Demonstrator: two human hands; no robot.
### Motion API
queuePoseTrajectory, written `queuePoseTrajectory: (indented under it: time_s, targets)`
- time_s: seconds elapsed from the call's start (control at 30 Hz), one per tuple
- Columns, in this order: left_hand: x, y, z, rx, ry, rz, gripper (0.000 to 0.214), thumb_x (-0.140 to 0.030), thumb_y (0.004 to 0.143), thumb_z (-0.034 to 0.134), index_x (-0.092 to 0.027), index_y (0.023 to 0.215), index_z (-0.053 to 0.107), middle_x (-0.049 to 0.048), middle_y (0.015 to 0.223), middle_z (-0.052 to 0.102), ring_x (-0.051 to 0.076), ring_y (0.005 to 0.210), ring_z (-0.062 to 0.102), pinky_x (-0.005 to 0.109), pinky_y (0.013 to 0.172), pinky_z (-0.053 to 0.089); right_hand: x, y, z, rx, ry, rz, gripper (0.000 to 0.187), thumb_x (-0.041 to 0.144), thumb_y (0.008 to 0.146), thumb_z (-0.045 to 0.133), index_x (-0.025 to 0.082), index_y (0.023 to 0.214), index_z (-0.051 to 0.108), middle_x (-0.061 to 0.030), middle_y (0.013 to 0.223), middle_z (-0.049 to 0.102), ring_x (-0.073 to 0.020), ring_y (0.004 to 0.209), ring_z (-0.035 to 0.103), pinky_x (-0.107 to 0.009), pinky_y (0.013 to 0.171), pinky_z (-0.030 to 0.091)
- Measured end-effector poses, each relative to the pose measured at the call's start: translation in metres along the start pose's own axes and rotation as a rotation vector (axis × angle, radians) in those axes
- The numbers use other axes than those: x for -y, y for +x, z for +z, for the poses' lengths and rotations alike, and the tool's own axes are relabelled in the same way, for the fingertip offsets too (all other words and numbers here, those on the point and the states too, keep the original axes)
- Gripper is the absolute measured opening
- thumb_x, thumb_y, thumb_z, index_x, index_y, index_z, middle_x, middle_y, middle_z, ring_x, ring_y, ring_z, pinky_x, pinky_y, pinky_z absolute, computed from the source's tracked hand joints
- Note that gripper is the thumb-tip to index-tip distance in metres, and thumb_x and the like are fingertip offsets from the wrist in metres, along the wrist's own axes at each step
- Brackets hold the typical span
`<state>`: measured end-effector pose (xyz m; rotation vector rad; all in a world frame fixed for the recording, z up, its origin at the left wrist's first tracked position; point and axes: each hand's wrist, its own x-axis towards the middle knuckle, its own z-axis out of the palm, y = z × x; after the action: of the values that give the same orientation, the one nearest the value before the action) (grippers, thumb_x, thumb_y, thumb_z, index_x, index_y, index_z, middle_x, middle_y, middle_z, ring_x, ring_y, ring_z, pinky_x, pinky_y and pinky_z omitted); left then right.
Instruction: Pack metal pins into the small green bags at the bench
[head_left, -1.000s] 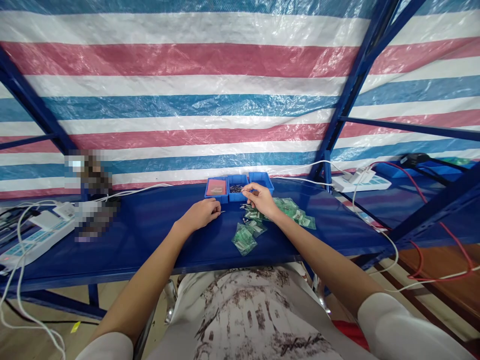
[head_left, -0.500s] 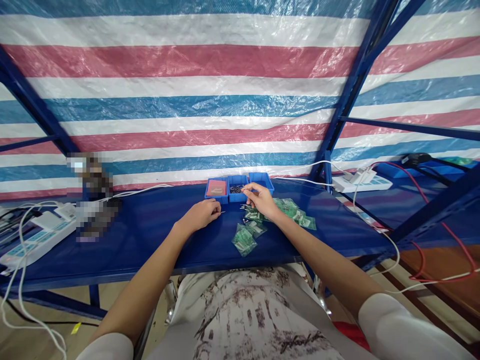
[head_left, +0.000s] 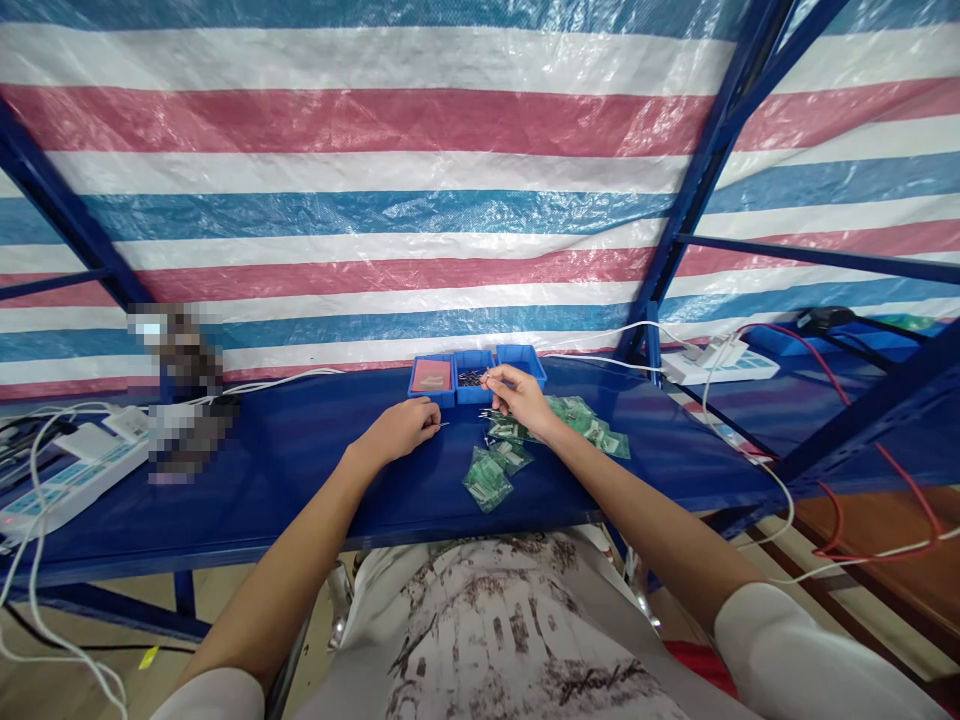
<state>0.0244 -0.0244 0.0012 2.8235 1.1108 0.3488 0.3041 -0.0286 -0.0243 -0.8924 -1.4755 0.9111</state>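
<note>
My left hand [head_left: 409, 428] rests low over the blue table, its fingers closed. A small, thin, pale piece [head_left: 445, 424] pokes out from the fingertips; its kind is too small to tell. My right hand [head_left: 520, 398] is in a pinch at the front right of the middle blue bin [head_left: 474, 396], which holds small dark and silvery metal parts [head_left: 470, 378]. Whatever is between those fingertips is too small to name. Below the right hand lie small clear green-tinted bags [head_left: 488, 480] with pale bits inside, and a few loose small metal parts [head_left: 489, 414].
Beside the middle bin are a blue bin [head_left: 413, 388] with a reddish lining and another blue bin [head_left: 527, 358]. More green-tinted bags [head_left: 592, 425] lie right of my wrist. White power strips [head_left: 90, 475] with cables stand at both sides. A striped tarp [head_left: 420, 215] hangs behind.
</note>
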Motion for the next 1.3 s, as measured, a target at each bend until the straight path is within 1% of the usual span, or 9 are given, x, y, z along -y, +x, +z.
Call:
queuePoseTrajectory:
  time_s: [0.13,0.27,0.43,0.8,0.97,1.17,1.3]
  targets:
    - [-0.0002,-0.0001,-0.0003,0.002,-0.007,-0.003,0.014,-0.028,0.102,0.057,-0.020,0.099,0.068,0.0078,0.101,0.071,0.022,0.087,0.066,0.030,0.078,0.049,0.0073,-0.0021,-0.0004,0.032,0.104,0.058,0.043,0.063,0.085,0.080,0.024,0.101,0.076,-0.0042,0.097,0.070,-0.0122,0.060,0.055,-0.026,0.046,0.042]
    - [0.0004,0.0001,-0.0001,0.002,-0.007,0.006,0.014,-0.026,0.103,0.056,-0.021,0.100,0.068,0.0081,0.104,0.070,0.023,0.092,0.067,0.031,0.081,0.050,0.0097,-0.0023,-0.0011,0.039,0.177,0.100,0.045,0.064,0.082,0.082,0.024,0.101,0.075,-0.0032,0.095,0.067,-0.0104,0.058,0.050,-0.025,0.047,0.038]
    - [0.0026,0.0001,0.0004,0.007,-0.013,0.026,0.015,-0.022,0.104,0.054,-0.020,0.100,0.068,0.0091,0.107,0.070,0.023,0.098,0.067,0.031,0.088,0.050,0.0075,-0.0020,-0.0024,0.048,0.234,0.143,0.044,0.062,0.081,0.084,0.023,0.101,0.076,-0.0028,0.094,0.066,-0.0101,0.060,0.049,-0.024,0.049,0.037]
    - [0.0056,-0.0010,0.0020,-0.001,-0.002,0.054,0.023,-0.015,0.105,0.050,-0.017,0.111,0.071,0.0122,0.116,0.070,0.025,0.107,0.067,0.033,0.096,0.051,0.0040,-0.0017,-0.0050,0.058,0.280,0.174,0.041,0.058,0.082,0.086,0.023,0.102,0.079,-0.0039,0.096,0.068,-0.0104,0.063,0.048,-0.024,0.051,0.037]
    - [0.0063,-0.0010,0.0020,-0.006,-0.006,0.078,0.024,-0.014,0.104,0.049,-0.017,0.111,0.072,0.0117,0.114,0.070,0.024,0.104,0.068,0.032,0.094,0.052,0.0013,-0.0016,-0.0068,0.067,0.285,0.172,0.039,0.057,0.084,0.085,0.024,0.103,0.080,-0.0042,0.098,0.068,-0.0109,0.065,0.049,-0.025,0.052,0.038]
    - [0.0063,-0.0016,0.0020,-0.024,-0.023,0.087,0.023,-0.014,0.104,0.050,-0.016,0.109,0.072,0.0113,0.112,0.070,0.024,0.100,0.069,0.032,0.091,0.053,0.0044,-0.0019,-0.0053,0.055,0.289,0.182,0.040,0.056,0.081,0.087,0.022,0.102,0.080,-0.0049,0.097,0.069,-0.0109,0.064,0.048,-0.025,0.052,0.035]
    - [0.0059,-0.0018,0.0014,-0.025,-0.027,0.083,0.022,-0.014,0.105,0.050,-0.017,0.109,0.072,0.0112,0.112,0.070,0.023,0.100,0.070,0.031,0.091,0.053,0.0058,-0.0020,-0.0049,0.057,0.285,0.186,0.040,0.056,0.082,0.087,0.023,0.102,0.080,-0.0048,0.097,0.069,-0.0107,0.064,0.048,-0.026,0.051,0.034]
